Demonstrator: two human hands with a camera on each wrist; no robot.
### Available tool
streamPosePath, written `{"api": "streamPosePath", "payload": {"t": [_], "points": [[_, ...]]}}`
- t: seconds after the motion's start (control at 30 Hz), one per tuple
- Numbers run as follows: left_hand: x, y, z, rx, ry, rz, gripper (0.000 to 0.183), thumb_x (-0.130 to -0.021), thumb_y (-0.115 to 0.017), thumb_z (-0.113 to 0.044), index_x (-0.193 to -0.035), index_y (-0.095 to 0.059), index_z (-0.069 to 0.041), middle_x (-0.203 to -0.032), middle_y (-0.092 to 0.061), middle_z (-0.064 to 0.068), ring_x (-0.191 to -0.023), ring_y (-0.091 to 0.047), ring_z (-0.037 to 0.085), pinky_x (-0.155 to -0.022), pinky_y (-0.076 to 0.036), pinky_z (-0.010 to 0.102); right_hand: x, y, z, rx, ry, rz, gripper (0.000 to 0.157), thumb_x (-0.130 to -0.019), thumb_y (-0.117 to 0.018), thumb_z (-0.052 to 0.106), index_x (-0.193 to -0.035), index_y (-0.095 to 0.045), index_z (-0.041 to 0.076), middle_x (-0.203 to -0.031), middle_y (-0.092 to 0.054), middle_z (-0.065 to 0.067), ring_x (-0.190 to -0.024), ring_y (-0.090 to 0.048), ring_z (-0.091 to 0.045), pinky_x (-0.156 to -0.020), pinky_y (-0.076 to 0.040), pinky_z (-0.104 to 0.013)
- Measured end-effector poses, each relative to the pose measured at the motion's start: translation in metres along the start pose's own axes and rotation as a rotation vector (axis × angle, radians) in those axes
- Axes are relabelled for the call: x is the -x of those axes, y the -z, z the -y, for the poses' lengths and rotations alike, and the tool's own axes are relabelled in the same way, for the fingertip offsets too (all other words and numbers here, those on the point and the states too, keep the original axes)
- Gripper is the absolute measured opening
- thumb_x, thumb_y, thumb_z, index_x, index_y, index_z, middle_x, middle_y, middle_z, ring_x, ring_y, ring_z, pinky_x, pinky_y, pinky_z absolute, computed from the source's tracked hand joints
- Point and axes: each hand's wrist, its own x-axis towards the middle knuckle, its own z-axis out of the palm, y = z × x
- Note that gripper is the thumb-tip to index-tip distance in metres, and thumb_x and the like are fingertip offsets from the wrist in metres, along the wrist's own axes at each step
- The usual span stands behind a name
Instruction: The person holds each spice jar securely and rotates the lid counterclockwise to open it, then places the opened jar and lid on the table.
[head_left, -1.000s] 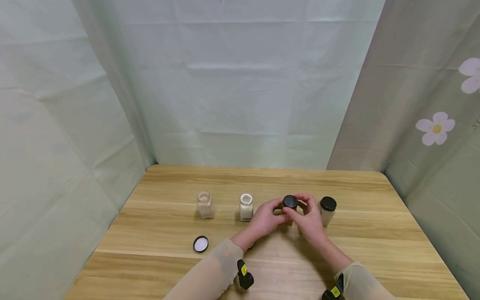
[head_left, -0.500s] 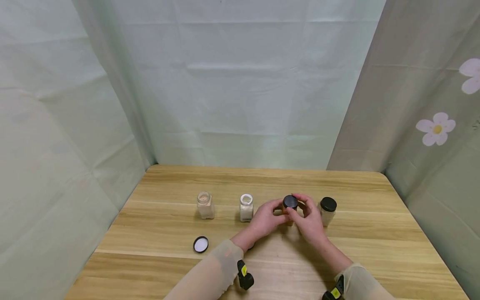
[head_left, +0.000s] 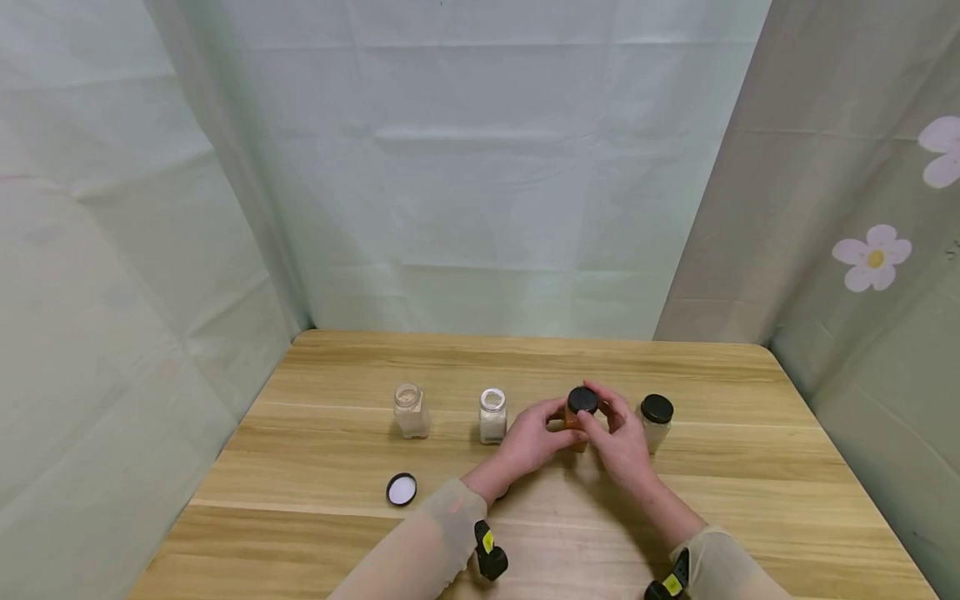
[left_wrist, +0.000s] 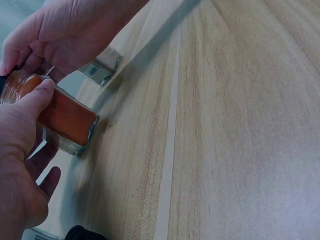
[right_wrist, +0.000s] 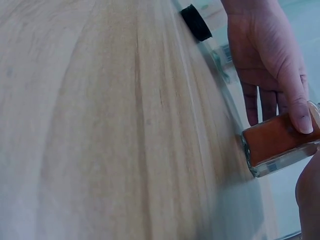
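Note:
A glass spice jar (left_wrist: pixel 67 117) of orange-red powder stands a little right of the table's middle, under a black lid (head_left: pixel 582 399). My left hand (head_left: pixel 529 437) holds the jar's body, thumb along its near side. My right hand (head_left: pixel 624 440) pinches the lid between thumb and fingers. In the left wrist view the jar's glass neck shows bare beside the lid, which is mostly cut off by the frame edge. Two uncapped jars stand to the left, one with beige powder (head_left: pixel 411 413), one with white contents (head_left: pixel 492 417).
Right of my right hand stands another jar with a black lid (head_left: pixel 656 410). A loose lid (head_left: pixel 402 489) lies white side up at the left. A second loose black lid (right_wrist: pixel 196 22) lies near my left wrist, mostly hidden in the head view. Cloth curtains (head_left: pixel 480 167) surround the wooden table (head_left: pixel 337 467).
My right hand has turned slightly, and the lid has risen a little, with more of the orange-red jar showing under it. My left hand has stayed on the jar.

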Motion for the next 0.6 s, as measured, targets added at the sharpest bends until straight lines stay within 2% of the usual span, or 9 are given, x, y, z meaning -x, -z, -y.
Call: {"api": "streamPosePath", "payload": {"t": [0.27,0.6], "points": [[-0.001,-0.001,0.001,-0.013,0.000,-0.001,0.051,-0.088,-0.081,-0.043,-0.135,-0.066,-0.031,-0.124,-0.066,-0.015,-0.124,-0.059,0.013,-0.104,-0.047,0.040,0.000,0.001,0.006,0.010,0.003,-0.017,0.048,-0.099,-0.067,0.002,-0.144,-0.051,-0.004,-0.147,-0.047,-0.018,-0.132,-0.048,-0.015,-0.110,-0.035,-0.022],[0.000,-0.001,0.000,-0.010,-0.002,-0.007,0.048,-0.088,-0.082,-0.040,-0.132,-0.068,-0.029,-0.122,-0.067,-0.015,-0.125,-0.057,0.012,-0.106,-0.046,0.040,-0.002,0.004,0.020,-0.027,0.147,-0.063,0.043,-0.099,-0.060,-0.007,-0.142,-0.051,-0.008,-0.142,-0.048,-0.017,-0.124,-0.052,-0.018,-0.105,-0.042,-0.023]]}}
